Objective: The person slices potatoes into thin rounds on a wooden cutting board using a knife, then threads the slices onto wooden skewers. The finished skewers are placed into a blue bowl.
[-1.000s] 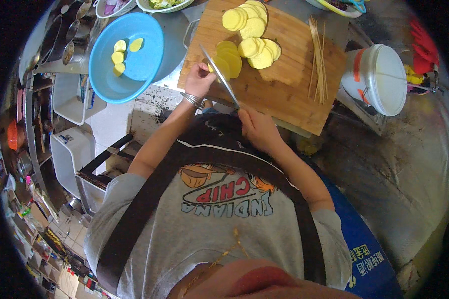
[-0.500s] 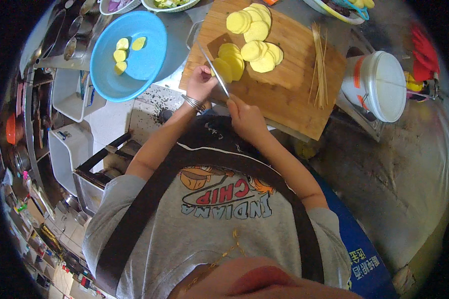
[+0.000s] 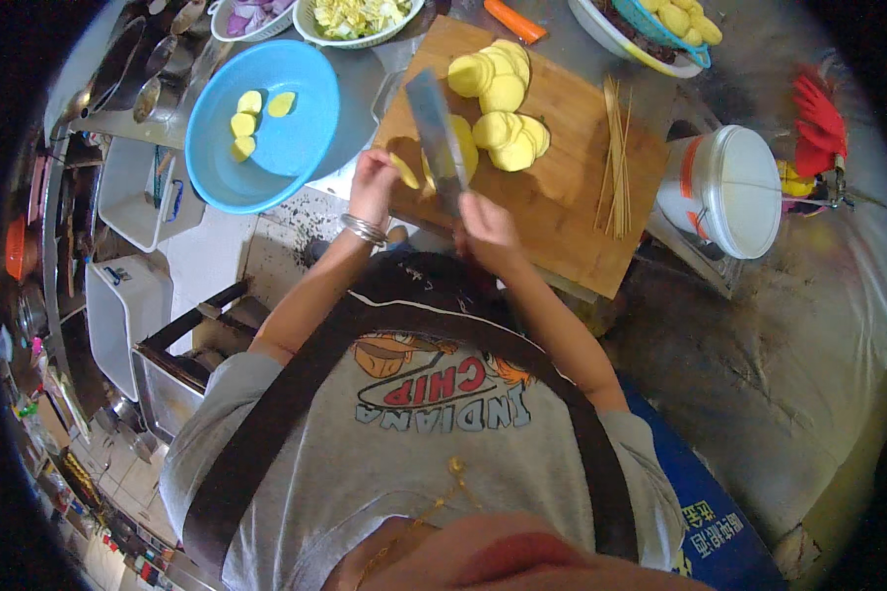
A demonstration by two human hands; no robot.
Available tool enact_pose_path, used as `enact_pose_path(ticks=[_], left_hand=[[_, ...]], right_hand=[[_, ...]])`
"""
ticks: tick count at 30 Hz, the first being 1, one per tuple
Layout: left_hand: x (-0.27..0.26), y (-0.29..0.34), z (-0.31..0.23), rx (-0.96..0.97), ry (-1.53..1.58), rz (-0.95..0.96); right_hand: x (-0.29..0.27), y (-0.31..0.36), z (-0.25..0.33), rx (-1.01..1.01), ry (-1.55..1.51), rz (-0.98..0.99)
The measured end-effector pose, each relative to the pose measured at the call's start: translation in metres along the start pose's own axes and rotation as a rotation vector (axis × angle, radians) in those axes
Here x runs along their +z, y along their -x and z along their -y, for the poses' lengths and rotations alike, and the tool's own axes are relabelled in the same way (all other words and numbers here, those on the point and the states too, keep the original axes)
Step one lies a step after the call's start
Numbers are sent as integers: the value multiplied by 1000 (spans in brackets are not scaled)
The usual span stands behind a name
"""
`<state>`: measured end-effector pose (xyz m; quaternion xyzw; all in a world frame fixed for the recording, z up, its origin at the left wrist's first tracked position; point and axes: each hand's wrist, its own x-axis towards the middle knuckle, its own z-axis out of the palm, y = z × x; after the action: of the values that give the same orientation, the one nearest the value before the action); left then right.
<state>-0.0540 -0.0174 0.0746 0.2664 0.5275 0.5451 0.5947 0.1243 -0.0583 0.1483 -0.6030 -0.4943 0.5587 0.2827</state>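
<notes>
My right hand (image 3: 489, 229) grips the handle of a cleaver (image 3: 434, 128), its broad blade tilted over the left part of the wooden cutting board (image 3: 552, 212). To the left of the blade, my left hand (image 3: 371, 185) pinches a yellow potato piece (image 3: 404, 171) at the board's near left edge. More potato slices (image 3: 464, 146) lie just right of the cleaver, partly hidden by it. Two fanned piles stand farther off: one upper pile of slices (image 3: 493, 74) and one lower pile of slices (image 3: 512, 140).
A blue basin (image 3: 310, 148) with several potato pieces stands left of the board. Thin wooden skewers (image 3: 616, 163) lie on the board's right side. A lidded white bucket (image 3: 749, 192) stands beyond. Behind are a carrot (image 3: 514, 20) and a basket of cut greens (image 3: 355, 20).
The cleaver has come up off the slices, its flat side now showing. My left hand has drawn slightly left and down with a potato piece. The view has shifted a little.
</notes>
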Motion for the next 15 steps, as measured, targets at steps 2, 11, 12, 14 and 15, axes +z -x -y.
enact_pose_path(ticks=[2, 11, 12, 14, 15], left_hand=[[4, -1, -27, -191, 433, 55], [50, -15, -38, -614, 727, 596], [48, -16, -35, -551, 708, 651], [42, -14, -30, -456, 616, 639], [37, -12, -30, -435, 599, 620]], right_hand=[[-19, 9, 7, 145, -390, 76], [-31, -7, -4, 132, -924, 450], [-30, -6, -7, 114, -886, 441], [-37, -2, -8, 210, -953, 402], [-42, 0, -8, 201, -954, 388]])
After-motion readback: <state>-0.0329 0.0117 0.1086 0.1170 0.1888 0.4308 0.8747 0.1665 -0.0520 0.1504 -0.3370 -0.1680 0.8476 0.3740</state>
